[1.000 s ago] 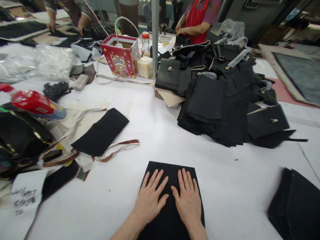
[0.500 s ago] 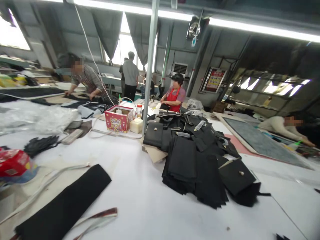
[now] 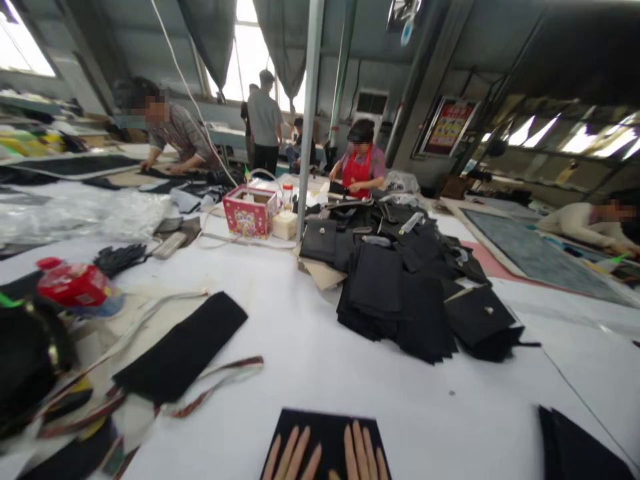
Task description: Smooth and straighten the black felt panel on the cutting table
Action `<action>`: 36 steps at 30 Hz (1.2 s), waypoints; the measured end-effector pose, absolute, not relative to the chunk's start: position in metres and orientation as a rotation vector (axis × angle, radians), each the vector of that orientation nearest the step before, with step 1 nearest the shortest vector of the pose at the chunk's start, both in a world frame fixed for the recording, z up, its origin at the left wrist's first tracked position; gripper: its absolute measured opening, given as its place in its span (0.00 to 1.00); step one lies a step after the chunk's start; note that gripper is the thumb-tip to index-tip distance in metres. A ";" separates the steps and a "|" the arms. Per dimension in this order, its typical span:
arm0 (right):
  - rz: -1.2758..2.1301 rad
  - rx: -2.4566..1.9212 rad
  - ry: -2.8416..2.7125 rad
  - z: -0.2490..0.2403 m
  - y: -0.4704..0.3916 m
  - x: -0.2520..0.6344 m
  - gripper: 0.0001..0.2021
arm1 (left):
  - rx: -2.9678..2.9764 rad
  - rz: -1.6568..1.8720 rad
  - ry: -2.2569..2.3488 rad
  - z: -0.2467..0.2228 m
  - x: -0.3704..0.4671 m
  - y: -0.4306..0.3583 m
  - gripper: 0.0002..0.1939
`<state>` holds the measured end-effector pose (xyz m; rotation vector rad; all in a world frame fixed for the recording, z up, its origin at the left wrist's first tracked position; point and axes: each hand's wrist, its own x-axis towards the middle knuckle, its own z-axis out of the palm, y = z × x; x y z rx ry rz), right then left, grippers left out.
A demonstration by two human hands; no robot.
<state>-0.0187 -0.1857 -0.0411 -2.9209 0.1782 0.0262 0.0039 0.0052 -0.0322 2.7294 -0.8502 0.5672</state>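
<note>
1. Head view: the left hand [image 3: 293, 459] and right hand [image 3: 361, 453] lie flat with fingers spread on the black fabric piece [image 3: 325, 430] at the table's [image 3: 310, 347] near edge, gripping nothing.
2. Risk: uneven pressing could skew or crease it.
3. Palms and wrists are cut off; the fabric's near end probably runs out of frame.

Daylight from the blown-out windows [image 3: 245, 60] at the back lights the white table [image 3: 310, 353] brightly and evenly with soft shadows, while the frame's edges stretch and smear and the whole view looks slightly motion-blurred.
</note>
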 end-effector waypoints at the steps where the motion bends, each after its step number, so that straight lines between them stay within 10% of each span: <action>1: 0.046 -2.943 0.053 -0.035 -0.182 -0.037 0.28 | 2.759 0.437 -0.917 -0.027 -0.008 0.008 0.34; 16: -0.041 -2.576 0.248 -0.008 -0.251 -0.024 0.14 | 2.512 -0.179 -0.181 0.019 0.033 0.027 0.12; 36: 0.368 -2.632 0.127 0.006 -0.262 0.020 0.08 | 2.735 -0.683 -0.357 0.026 0.081 0.010 0.05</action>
